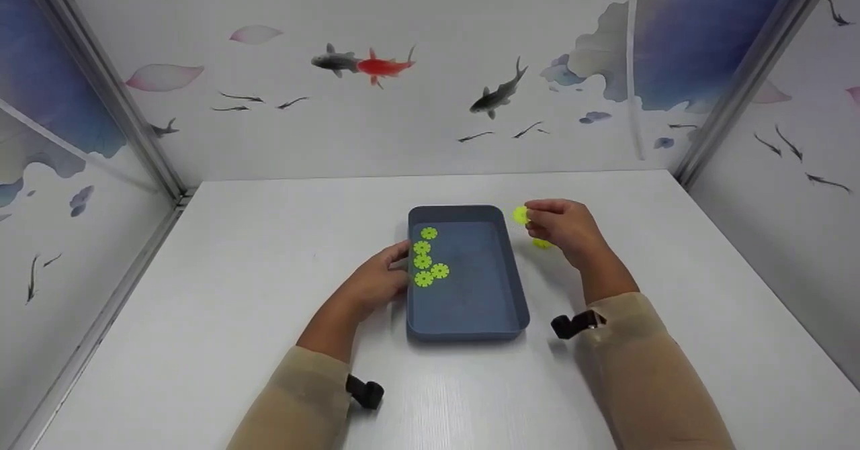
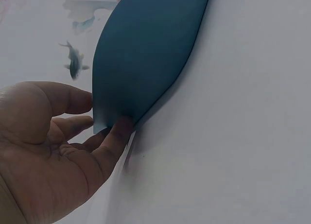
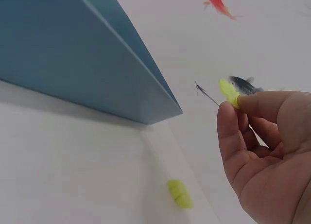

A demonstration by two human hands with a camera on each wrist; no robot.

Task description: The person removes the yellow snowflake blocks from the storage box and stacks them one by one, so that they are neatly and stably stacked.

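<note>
A blue-grey rectangular tray [image 1: 470, 302] lies on the table. Several yellow-green snowflake-shaped plastic discs [image 1: 422, 262] lie inside it along its left side. My left hand [image 1: 373, 282] is at the tray's left wall; in the left wrist view, its fingers [image 2: 119, 141] touch the outside of that wall. Beyond the tray's right side, my right hand [image 1: 564, 232] pinches one snowflake disc [image 1: 521, 215] between thumb and fingertips, above the table. Another snowflake disc [image 1: 541, 242] rests on the table below that hand, partly hidden by it in the head view.
The white table [image 1: 269, 268] is bounded by a back panel [image 1: 416, 134] printed with fish and petals, plus similar side panels. Metal posts [image 1: 752, 67] stand at the back corners. Each sleeve cuff carries a black strap device [image 1: 366, 393].
</note>
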